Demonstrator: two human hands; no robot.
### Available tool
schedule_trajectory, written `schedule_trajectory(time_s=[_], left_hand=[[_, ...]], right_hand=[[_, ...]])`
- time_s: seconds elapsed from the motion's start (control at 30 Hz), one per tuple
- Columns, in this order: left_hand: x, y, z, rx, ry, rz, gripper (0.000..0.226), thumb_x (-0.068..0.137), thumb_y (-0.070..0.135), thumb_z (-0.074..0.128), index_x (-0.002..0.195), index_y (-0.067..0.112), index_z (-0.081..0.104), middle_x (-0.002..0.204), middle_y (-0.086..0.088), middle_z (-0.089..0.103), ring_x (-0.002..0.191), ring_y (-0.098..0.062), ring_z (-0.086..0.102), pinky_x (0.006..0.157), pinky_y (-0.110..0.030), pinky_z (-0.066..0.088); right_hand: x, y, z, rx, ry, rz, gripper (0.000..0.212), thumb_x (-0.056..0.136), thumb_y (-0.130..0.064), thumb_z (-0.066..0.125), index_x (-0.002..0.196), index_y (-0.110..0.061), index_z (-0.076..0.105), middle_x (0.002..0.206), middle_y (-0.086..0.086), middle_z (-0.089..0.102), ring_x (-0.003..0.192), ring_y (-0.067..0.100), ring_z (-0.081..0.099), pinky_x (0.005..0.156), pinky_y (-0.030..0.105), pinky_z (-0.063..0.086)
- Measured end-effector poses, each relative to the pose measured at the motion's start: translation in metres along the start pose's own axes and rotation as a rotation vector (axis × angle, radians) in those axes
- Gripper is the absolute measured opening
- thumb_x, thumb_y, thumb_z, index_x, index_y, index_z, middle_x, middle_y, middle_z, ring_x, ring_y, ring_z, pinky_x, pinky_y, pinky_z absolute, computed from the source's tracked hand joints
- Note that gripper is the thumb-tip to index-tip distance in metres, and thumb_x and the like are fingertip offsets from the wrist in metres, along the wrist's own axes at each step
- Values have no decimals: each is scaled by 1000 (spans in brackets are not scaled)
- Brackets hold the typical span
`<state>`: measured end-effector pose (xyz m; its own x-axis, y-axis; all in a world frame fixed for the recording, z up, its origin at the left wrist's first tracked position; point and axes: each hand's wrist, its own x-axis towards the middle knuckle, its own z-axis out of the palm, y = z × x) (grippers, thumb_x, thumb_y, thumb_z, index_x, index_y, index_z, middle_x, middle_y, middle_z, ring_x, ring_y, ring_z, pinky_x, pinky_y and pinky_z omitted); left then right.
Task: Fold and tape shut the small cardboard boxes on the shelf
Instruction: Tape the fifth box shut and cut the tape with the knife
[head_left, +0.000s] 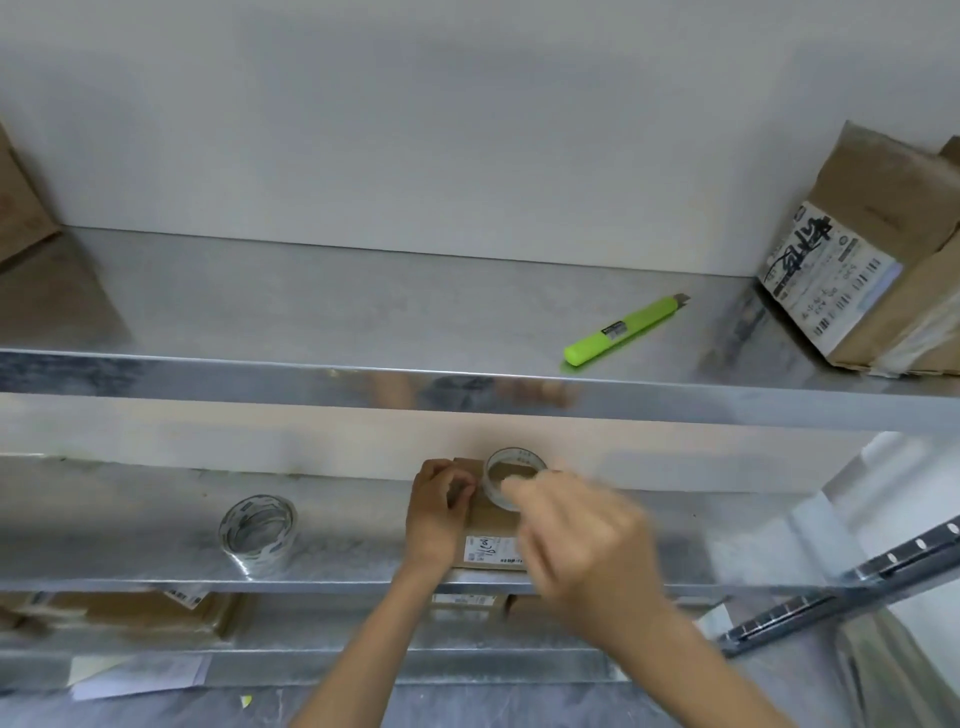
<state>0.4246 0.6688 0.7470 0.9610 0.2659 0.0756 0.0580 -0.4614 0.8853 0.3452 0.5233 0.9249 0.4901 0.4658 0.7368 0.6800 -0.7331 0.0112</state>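
Small cardboard box (488, 522): flat on the middle shelf (130, 519) under both hands, near edge at the shelf's front lip. Left hand (439, 506) pinches its far left edge with curled fingers; right hand (576, 535), blurred, grips a tape roll (511, 470) over the box's far end. Spare tape roll (258, 532): well left of the left hand, bare shelf between; green utility knife (626, 330): upper shelf, beyond the right hand.

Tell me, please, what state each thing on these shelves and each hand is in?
small cardboard box: flaps down, flat on the middle shelf.
tape roll: on the box, gripped by the right hand.
left hand: curled on the box; what it pinches is unclear.
spare tape roll: standing on edge, untouched.
utility knife: lying on the upper shelf, untouched.
labelled box: taped, upper shelf.
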Motion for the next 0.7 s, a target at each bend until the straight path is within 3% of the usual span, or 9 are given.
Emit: schedule_trajectory(time_s=[0.07, 0.17, 0.23, 0.3, 0.37, 0.43, 0.5, 0.7], left_hand=[[0, -1, 1, -1, 0, -3, 17, 84, 8, 58, 82, 24, 62, 104, 7, 52, 95, -10, 55, 81, -21, 48], [-2, -3, 2, -35, 27, 15, 18, 87, 2, 56, 91, 18, 64, 106, 5, 52, 96, -8, 54, 80, -11, 42], [-3, -7, 2, -18, 30, 25, 18, 89, 1, 54, 101, 11, 64, 113, 7, 51, 101, -6, 50, 84, -9, 38], [-3, -11, 4, 46, 24, 44, 18, 92, 7, 55, 108, 9, 61, 116, 12, 46, 105, -2, 44, 87, -12, 35], [-3, -13, 7, -9, 63, -13, 13, 93, 6, 53, 103, 8, 61, 111, 12, 47, 99, -2, 50, 78, -7, 39], [-4, -10, 9, -23, 84, -62, 10, 93, 7, 53, 97, 11, 62, 109, 9, 46, 94, 4, 49, 72, -4, 40], [-6, -8, 9, -25, 71, -81, 10, 92, 12, 54, 92, 17, 63, 109, 8, 45, 98, 4, 47, 73, -7, 39], [-7, 2, 16, -81, 128, -230, 16, 92, 15, 52, 85, 23, 63, 107, 2, 50, 94, -15, 55, 74, -20, 41]], right_hand=[[-26, 5, 57, -24, -301, 114, 21, 78, -8, 62, 98, -15, 65, 79, 2, 61, 66, 20, 61, 49, 29, 50], [-38, 29, 121, -15, -536, 293, 41, 74, -22, 77, 113, -19, 65, 89, 5, 64, 80, 23, 65, 64, 34, 57], [-39, 35, 143, -38, -661, 327, 44, 79, -22, 75, 121, -19, 62, 100, 7, 64, 92, 27, 64, 76, 37, 55], [-38, 39, 158, -58, -759, 338, 38, 92, -18, 59, 130, -18, 54, 122, 10, 55, 115, 30, 53, 93, 38, 46], [-38, 43, 166, -20, -792, 359, 35, 99, -17, 42, 133, -15, 48, 134, 10, 45, 128, 28, 39, 103, 36, 36], [-38, 46, 168, 18, -787, 380, 32, 101, -19, 37, 130, -14, 49, 134, 8, 45, 129, 25, 36, 103, 32, 33], [-41, 48, 168, 71, -747, 384, 29, 101, -19, 38, 125, -13, 52, 129, 7, 48, 126, 24, 38, 99, 30, 35], [-48, 51, 170, 170, -656, 479, 23, 99, -20, 43, 113, -13, 60, 119, 2, 55, 118, 21, 44, 90, 28, 39]])
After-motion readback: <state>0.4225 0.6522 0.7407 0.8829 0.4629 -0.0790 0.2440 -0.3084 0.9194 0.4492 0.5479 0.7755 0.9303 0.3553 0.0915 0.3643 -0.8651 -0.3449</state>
